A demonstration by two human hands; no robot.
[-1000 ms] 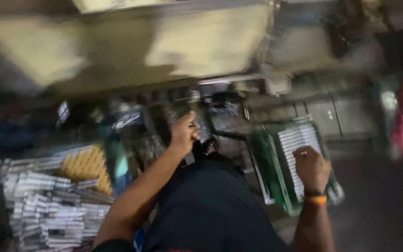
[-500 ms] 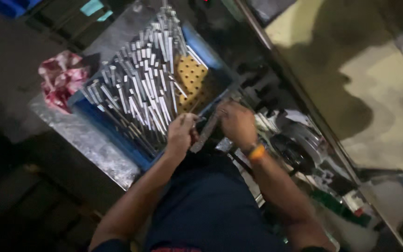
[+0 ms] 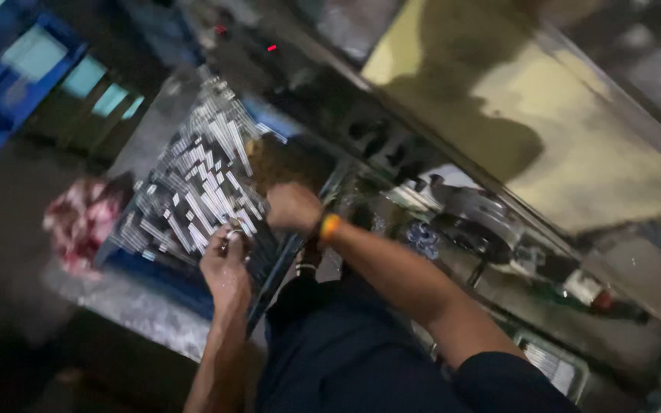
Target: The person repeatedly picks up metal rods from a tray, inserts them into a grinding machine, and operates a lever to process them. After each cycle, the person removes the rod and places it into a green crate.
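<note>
The left hand (image 3: pixel 226 264) pinches one metal rod (image 3: pixel 231 235) at the near edge of the blue tray (image 3: pixel 164 277). The right hand (image 3: pixel 292 206) is closed over the tray's right rim; what its fingers hold cannot be told. Each rod is best lifted singly, parallel to its neighbours. The tray holds many loose silver rods (image 3: pixel 193 187). A pink cloth (image 3: pixel 78 222) lies left of the tray.
</note>
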